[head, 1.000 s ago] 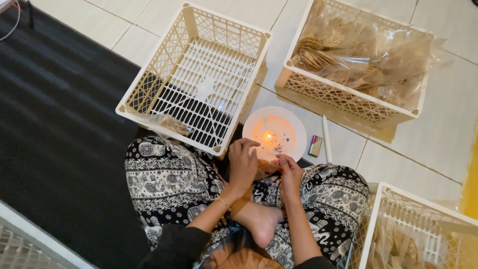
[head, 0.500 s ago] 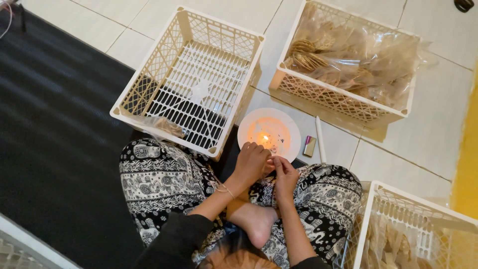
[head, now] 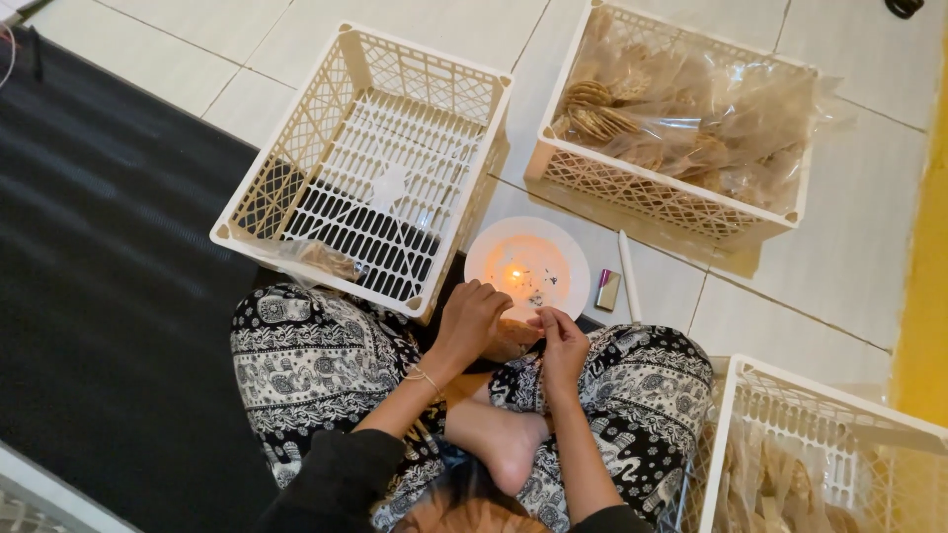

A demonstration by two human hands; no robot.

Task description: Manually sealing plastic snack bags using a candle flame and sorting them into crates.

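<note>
I sit cross-legged on the floor in patterned trousers. My left hand (head: 472,321) and my right hand (head: 561,342) are together over my lap, both pinching a small clear packet of brown snacks (head: 517,336) between them. Just beyond my fingers stands a white plate (head: 573,259) with a small burning flame (head: 513,275) on it. The packet's edge is close to the flame.
A white lattice crate (head: 296,163) with one snack packet (head: 321,259) in it lies ahead left. Another crate (head: 662,188) full of bagged snacks is ahead right; a third crate (head: 736,415) sits at my right knee. A lighter (head: 607,290) and white stick (head: 628,275) lie by the plate. Black mat (head: 99,276) at left.
The view has shifted slightly. My hands stay together at the plate's near edge, still holding the packet by the flame.
</note>
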